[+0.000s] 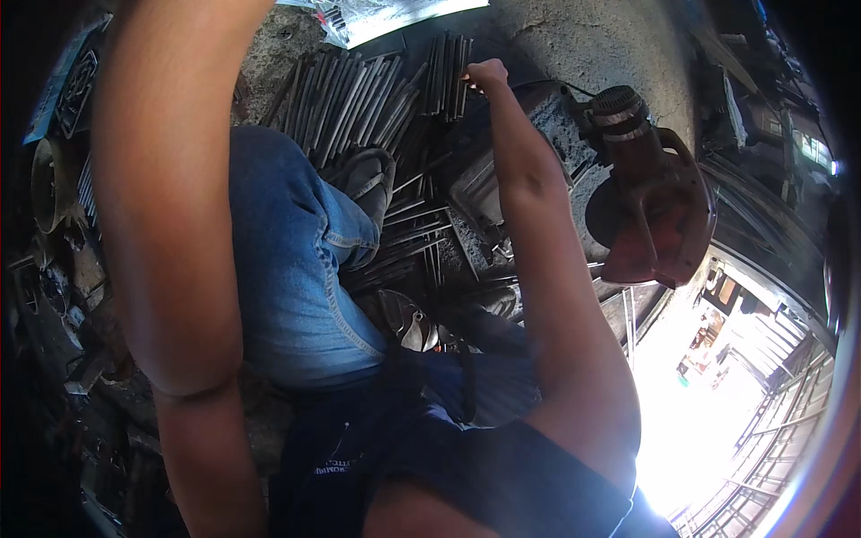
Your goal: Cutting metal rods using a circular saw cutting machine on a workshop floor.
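My right hand (pixel 485 75) reaches far forward to a stack of short metal rods (pixel 444 76) on the ground. Its fingers are closed against the right side of that stack, at a rod; the fingertips are small and partly hidden. My left arm (pixel 170 197) fills the left side, very close, and its hand lies outside the picture. Just left of the stack, a wider row of metal rods (pixel 345 103) lies side by side. More loose rods (pixel 417 233) are scattered behind my shoe (pixel 368 184).
A cut-off saw (pixel 650 188) with a reddish guard stands right of my right arm. My bent knee in jeans (pixel 287 251) is between the arms. Metal scraps (pixel 85 372) crowd the left. Bright light enters through a barred opening (pixel 762 430) at lower right.
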A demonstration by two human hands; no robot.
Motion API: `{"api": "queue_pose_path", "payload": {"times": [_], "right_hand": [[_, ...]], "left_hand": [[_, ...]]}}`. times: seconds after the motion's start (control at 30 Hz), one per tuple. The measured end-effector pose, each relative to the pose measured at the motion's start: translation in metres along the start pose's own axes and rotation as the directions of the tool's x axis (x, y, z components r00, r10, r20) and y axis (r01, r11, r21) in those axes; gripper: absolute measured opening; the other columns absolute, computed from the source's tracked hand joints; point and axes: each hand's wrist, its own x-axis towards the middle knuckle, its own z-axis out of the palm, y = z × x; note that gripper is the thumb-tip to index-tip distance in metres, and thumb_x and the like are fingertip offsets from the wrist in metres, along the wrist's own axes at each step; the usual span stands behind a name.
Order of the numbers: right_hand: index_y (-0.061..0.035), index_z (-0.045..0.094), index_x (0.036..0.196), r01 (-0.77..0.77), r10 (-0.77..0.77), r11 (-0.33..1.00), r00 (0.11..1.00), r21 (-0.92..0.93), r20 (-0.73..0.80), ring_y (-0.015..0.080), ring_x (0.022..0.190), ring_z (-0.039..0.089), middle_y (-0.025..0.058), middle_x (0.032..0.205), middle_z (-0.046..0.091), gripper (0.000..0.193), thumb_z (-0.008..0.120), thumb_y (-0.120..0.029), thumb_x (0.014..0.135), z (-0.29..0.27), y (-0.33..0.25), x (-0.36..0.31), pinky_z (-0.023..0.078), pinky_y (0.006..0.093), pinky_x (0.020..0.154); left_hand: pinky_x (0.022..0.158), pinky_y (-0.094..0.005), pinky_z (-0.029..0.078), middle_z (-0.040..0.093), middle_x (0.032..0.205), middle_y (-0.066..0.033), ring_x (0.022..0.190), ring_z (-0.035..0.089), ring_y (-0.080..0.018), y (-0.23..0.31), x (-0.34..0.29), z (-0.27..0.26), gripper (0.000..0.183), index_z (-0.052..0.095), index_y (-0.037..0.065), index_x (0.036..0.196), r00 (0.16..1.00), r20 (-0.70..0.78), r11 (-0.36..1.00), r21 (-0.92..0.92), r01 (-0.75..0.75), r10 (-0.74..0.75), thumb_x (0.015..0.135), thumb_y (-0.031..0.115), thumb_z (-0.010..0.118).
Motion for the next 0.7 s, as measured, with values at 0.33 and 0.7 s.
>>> {"api": "queue_pose_path", "payload": {"times": [0.33,0.7], "right_hand": [[-0.0005,0.075,0.09,0.033,-0.034,0.999,0.999,-0.027,-0.032,0.0253,0.095,0.071,0.0149,0.097,0.074,0.038,0.08,-0.027,0.064,-0.001,0.004,0.009,0.055,0.0356,0.087],[0.0003,0.074,0.091,0.301,-0.336,0.918,0.936,0.257,0.104,0.0172,0.073,0.066,0.0083,0.083,0.071,0.028,0.078,-0.024,0.076,0.006,-0.086,-0.068,0.054,0.0288,0.065]], "left_hand": [[0.064,-0.0409,0.054,0.066,0.079,-0.0173,0.074,0.067,-0.0199,-0.004,0.02,-0.003,0.079,0.07,0.004,0.09,0.993,0.086,0.997,-0.013,-0.074,0.075,0.101,0.06,0.016],[0.073,-0.0448,0.05,0.064,0.093,-0.0162,0.086,0.064,-0.0228,0.022,0.026,0.061,0.068,0.067,0.007,0.101,0.877,-0.15,0.889,0.096,-0.447,0.457,0.095,0.062,0.028]]}}
